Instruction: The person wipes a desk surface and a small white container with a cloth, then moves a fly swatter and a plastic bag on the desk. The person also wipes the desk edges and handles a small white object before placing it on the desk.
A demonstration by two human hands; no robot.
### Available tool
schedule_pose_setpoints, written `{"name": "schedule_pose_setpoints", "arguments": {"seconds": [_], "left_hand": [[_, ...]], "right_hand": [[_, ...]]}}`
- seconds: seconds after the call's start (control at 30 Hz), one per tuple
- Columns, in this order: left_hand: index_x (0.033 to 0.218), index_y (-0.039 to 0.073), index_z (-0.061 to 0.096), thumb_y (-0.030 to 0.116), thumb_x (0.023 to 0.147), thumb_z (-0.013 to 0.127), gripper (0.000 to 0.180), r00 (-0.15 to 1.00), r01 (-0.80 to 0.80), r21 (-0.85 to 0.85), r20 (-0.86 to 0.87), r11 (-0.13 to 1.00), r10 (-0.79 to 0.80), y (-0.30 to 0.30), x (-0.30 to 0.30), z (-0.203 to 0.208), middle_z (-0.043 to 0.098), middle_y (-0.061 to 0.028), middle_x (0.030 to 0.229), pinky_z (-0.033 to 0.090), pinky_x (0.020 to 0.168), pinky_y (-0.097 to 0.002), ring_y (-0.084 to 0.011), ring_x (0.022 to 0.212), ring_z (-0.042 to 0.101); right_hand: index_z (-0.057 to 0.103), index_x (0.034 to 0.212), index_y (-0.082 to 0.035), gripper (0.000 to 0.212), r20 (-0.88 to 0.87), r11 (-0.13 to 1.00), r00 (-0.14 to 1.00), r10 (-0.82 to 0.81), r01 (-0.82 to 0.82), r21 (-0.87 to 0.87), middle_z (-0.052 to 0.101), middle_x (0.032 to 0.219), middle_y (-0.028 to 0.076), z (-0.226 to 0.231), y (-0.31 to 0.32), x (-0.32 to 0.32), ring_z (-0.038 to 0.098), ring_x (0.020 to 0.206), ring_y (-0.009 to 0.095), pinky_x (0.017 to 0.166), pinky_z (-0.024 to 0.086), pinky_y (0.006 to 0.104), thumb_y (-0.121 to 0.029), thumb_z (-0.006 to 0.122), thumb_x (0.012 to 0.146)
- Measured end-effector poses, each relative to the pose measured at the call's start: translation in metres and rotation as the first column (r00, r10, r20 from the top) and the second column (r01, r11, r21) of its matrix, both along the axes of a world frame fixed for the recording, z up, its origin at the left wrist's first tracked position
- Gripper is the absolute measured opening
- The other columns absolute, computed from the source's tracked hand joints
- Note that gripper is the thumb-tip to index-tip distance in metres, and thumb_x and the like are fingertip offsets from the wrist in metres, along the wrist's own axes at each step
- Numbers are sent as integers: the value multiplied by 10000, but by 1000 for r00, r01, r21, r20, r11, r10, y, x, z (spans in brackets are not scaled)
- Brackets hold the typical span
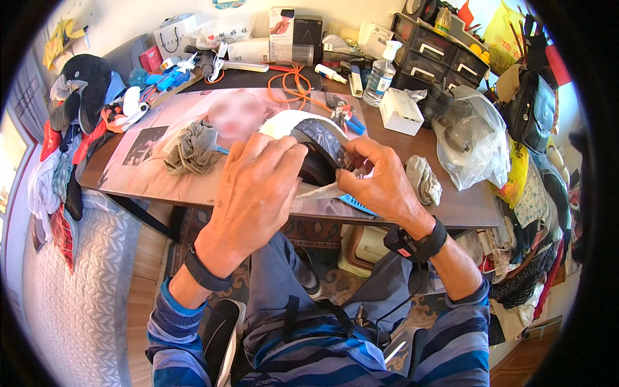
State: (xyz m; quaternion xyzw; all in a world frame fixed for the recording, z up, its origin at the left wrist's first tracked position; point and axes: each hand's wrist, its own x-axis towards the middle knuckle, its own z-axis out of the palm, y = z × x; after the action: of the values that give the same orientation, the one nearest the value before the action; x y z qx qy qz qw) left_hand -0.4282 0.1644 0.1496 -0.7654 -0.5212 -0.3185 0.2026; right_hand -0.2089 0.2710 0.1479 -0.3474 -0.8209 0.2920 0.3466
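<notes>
Both hands hold a rounded white item (287, 122) with a dark patterned panel (322, 137) and a dark hollow, above the desk's near edge. Its exact kind is unclear. My left hand (256, 187) is closed, its curled fingers on the item's left side and partly hiding it. My right hand (382, 184) pinches the right rim between thumb and fingers. Below the right hand, a blue bristled or toothed thing (356, 205) shows in part. A crumpled grey-brown cloth (192, 148) lies left of my hands, and a pale bunched cloth (424, 180) lies right.
On the desk (412, 145) stand a clear spray bottle (380, 74), a white box (401, 111) and black drawers (432, 48). An orange cable (298, 87) lies at the back. A clear plastic bag (471, 135) sits at the right; clothes (535, 226) pile beside it.
</notes>
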Motion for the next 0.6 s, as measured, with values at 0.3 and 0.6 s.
{"name": "schedule_pose_setpoints", "arguments": {"seconds": [0.3, 0.6], "left_hand": [[1167, 29, 678, 101, 878, 737, 303, 991, -55, 69, -118, 996, 62, 26, -1, -12, 630, -100, 1018, 472, 839, -444, -297, 1013, 630], [1149, 48, 732, 25, 788, 807, 369, 995, -92, 190, 57, 977, 83, 19, 2, -35, 689, -102, 970, 494, 789, -425, -310, 855, 668]], "right_hand": [[732, 1082, 77, 374, -10, 999, 1000, 29, -29, -26, 730, 935, 158, 0, 2, 3, 713, 869, 230, 820, 567, 366, -192, 799, 833], [742, 1116, 29, 323, -56, 994, 996, 68, -62, 88, 671, 856, 72, -2, -7, 2, 583, 750, 145, 699, 505, 326, -157, 808, 860]]}}
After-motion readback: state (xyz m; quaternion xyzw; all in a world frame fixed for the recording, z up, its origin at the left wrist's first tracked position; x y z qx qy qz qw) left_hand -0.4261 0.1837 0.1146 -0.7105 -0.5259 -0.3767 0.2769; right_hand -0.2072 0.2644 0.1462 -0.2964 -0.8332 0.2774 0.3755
